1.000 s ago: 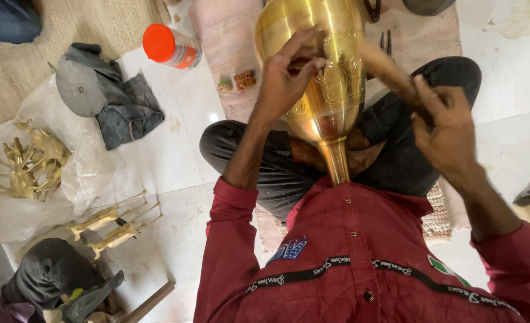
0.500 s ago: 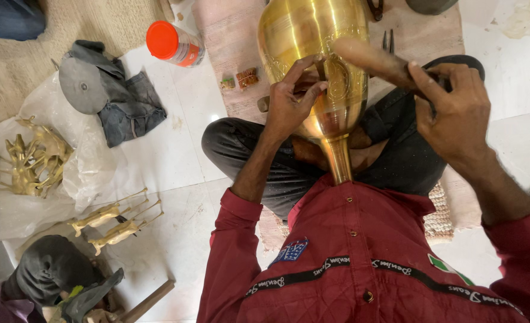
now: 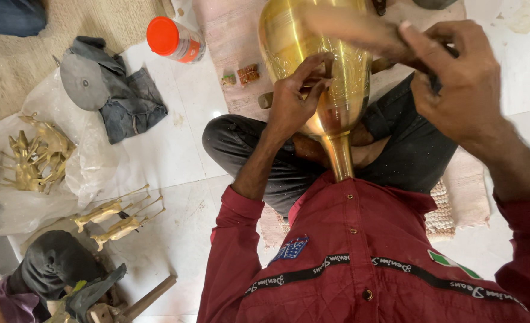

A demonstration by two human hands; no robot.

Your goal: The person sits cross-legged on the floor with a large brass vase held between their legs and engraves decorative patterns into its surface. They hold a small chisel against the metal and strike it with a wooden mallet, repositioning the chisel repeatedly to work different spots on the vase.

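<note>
A large polished brass vase [image 3: 284, 37] with engraved patterning lies between my crossed legs, its narrow neck pointing toward my red shirt. My left hand [image 3: 292, 103] rests on the vase's body and pinches a small dark punch [image 3: 327, 67] against the metal. Up at the right, my right hand [image 3: 463, 84] grips a wooden mallet [image 3: 347, 29]. The blurred mallet stretches over the vase's upper part.
An orange-lidded bottle [image 3: 172, 39] stands at the back. A grey cloth with a metal disc [image 3: 84, 82] lies to the left. Brass figures [image 3: 35, 154] sit on clear plastic, with two more brass pieces [image 3: 119, 218] nearer. Another person's dark-capped head [image 3: 55, 264] is at lower left.
My right hand has lifted with the wooden mallet, which now sweeps blurred over the vase. My left hand slid a little down the vase's body.
</note>
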